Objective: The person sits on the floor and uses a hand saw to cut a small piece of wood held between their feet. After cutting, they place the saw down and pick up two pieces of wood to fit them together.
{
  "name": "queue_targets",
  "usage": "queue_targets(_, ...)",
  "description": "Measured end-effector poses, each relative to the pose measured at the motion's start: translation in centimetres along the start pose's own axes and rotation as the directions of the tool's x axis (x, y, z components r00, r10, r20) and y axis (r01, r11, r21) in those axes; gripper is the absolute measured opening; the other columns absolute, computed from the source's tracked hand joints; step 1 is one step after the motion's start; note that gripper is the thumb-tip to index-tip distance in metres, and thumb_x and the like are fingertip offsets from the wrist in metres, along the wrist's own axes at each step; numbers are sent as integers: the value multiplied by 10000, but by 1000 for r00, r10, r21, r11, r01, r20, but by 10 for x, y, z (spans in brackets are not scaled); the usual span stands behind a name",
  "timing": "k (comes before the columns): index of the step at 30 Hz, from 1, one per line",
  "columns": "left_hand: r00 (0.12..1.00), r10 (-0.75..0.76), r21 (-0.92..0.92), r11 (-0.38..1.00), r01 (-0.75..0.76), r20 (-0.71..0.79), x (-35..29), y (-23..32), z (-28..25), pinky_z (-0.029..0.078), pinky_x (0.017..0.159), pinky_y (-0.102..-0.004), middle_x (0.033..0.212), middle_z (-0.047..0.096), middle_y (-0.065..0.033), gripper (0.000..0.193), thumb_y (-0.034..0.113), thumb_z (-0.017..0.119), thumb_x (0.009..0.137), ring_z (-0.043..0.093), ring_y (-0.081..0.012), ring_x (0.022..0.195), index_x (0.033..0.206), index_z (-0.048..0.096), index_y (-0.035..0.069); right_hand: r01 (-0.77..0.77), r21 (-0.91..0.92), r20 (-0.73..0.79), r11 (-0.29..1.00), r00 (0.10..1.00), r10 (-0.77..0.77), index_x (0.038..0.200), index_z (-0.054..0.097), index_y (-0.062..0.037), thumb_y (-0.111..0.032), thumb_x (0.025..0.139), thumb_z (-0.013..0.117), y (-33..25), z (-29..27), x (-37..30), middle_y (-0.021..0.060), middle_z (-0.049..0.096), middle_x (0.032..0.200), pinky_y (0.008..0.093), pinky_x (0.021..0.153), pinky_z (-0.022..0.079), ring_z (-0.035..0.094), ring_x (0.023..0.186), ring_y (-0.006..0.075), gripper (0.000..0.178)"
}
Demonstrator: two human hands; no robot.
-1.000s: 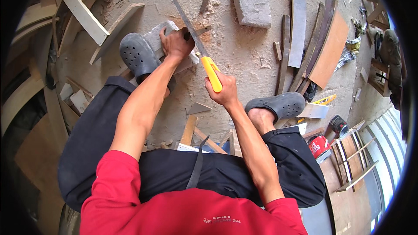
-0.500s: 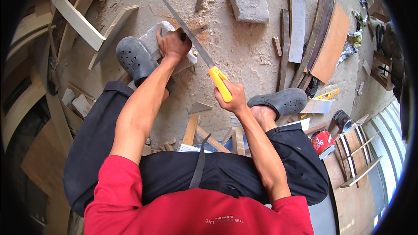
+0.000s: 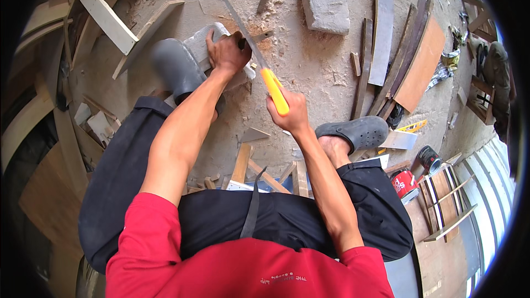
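Observation:
My right hand [image 3: 291, 111] is wrapped round the yellow handle of a handsaw [image 3: 274, 91], its long thin blade slanting away to the upper left. The blade crosses a narrow dark wood strip [image 3: 265, 36] just right of my left hand [image 3: 227, 52]. That hand grips the strip and presses it over a whitish-grey block [image 3: 197, 41] on the floor; part of the strip is hidden under my fingers. My left foot, in a grey clog [image 3: 179, 69], is beside the block. Sawdust lies around the strip's free end.
Another pale block [image 3: 326, 3] lies farther off, near a short wood offcut [image 3: 264, 0]. Long boards [image 3: 382, 33] lie at the right, with a yellow level [image 3: 413, 126] and a red can [image 3: 404, 185] nearer. Planks [image 3: 105, 14] are heaped at the left; scraps [image 3: 242, 163] lie between my legs.
The saw and my right hand have moved forward, away from me, along the blade's line. My left hand keeps its hold on the wood strip. The whole view has shifted slightly.

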State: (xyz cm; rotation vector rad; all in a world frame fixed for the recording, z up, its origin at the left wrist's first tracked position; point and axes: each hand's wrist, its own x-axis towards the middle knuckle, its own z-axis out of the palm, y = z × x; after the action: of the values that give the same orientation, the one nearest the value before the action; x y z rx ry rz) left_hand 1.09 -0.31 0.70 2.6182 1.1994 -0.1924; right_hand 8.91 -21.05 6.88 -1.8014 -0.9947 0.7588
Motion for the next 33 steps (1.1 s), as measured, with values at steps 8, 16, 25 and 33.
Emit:
queue_targets(8, 999, -2, -13, 1000, 1, -53, 0, -2, 2, 154, 1122, -435, 718, 694, -110, 294, 403, 550, 843, 688, -240, 732, 856, 709, 156, 27, 55, -62, 998, 998, -24, 819, 632, -17, -67, 741, 652, 3, -8, -30, 138, 573, 596, 363, 498, 472, 601, 506, 310, 96)
queue_targets(16, 1000, -10, -26, 1000, 10, 6, -1, 1, -8, 202, 1097, -453, 686, 665, -127, 254, 347, 555, 841, 660, -255, 694, 851, 714, 148, 21, 57, -36, 998, 999, -19, 807, 621, -31, -99, 727, 656, 11, -11, -38, 138, 609, 638, 371, 522, 508, 624, 546, 317, 110)
queue_targets(25, 1000, -3, -42, 999, 2, -30, -2, -1, -4, 204, 1092, -450, 674, 664, -122, 257, 353, 552, 841, 666, -257, 697, 875, 713, 156, 14, 64, -39, 998, 999, -11, 767, 597, -15, -76, 744, 640, 5, -5, -29, 144, 571, 595, 357, 491, 453, 588, 492, 293, 78)
queue_targets(33, 999, -28, -46, 998, 29, 24, -3, 3, -7, 198, 1098, -447, 680, 669, -129, 301, 388, 533, 851, 673, -265, 705, 868, 709, 145, -4, 57, -29, 998, 1000, 6, 864, 645, -11, -73, 739, 633, 6, 5, -14, 135, 577, 609, 354, 507, 482, 601, 502, 291, 140)
